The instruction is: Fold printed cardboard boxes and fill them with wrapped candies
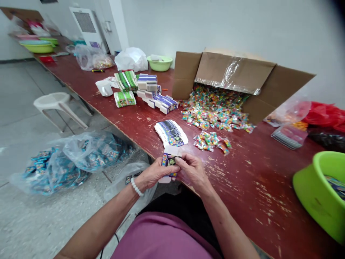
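Observation:
Just over the table's front edge, a small printed carton (169, 160) with its white end flaps spread sits between my hands. My left hand (158, 172) grips its left side, thumb across the front. On the carton's right side, my right hand (192, 169) pinches it with thumb and fingers; some fingertips are hidden behind. Directly beyond lies a fanned stack of flat printed cartons (171, 132). To the right of that stack is a small pile of wrapped candies (212, 141).
A tipped cardboard box (229, 70) spills many candies across the red table (258, 162). Bundled cartons (165, 103) and a white mug (104, 88) stand at the back left. A green tub (309, 180) is at right. Filled plastic bags (91, 154) and a stool (55, 100) occupy the floor.

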### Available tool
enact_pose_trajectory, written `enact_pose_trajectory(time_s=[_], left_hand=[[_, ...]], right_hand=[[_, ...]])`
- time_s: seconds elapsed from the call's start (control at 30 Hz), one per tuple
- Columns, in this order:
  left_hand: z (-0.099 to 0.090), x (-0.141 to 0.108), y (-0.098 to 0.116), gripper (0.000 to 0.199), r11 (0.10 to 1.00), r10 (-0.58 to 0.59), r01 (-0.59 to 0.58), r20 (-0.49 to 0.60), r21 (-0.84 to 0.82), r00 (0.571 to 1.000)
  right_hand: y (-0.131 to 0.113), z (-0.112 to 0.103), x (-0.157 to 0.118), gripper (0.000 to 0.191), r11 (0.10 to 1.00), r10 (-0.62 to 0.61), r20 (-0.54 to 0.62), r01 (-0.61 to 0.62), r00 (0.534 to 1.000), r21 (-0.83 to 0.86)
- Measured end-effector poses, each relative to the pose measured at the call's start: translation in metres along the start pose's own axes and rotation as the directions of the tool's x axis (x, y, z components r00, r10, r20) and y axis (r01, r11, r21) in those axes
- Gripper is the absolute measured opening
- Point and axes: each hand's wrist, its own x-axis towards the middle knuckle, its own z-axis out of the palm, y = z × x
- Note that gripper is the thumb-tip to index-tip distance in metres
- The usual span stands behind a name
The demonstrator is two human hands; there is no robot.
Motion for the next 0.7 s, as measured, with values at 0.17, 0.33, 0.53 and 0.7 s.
enact_pose_trajectory(time_s=[0.17, 0.33, 0.53, 0.7], left_hand=[[0.003, -0.002, -0.001, 0.048, 0.979, 0.180, -0.159, -0.168, 0.131, 0.969], [0.011, -0.007, -0.008, 0.071, 0.940, 0.306, -0.231, -0.328, 0.250, 0.893], [0.004, -0.002, -0.004, 0.044, 0.936, 0.296, -0.214, -0.298, 0.280, 0.907], [0.007, -0.006, 0.001, 0.024, 0.944, 0.299, -0.240, -0.279, 0.227, 0.912]], right_hand=[[-0.005, -0.005, 0.005, 0.022, 0.974, -0.128, -0.146, 0.096, 0.981, -0.205], [0.005, 0.000, 0.006, 0.042, 0.997, -0.068, -0.234, 0.077, 0.970, 0.031], [0.010, 0.011, 0.009, 0.031, 0.979, -0.042, -0.139, 0.068, 0.989, 0.194], [0.007, 0.001, 0.007, 0.033, 0.999, -0.050, -0.162, 0.048, 0.985, -0.017]])
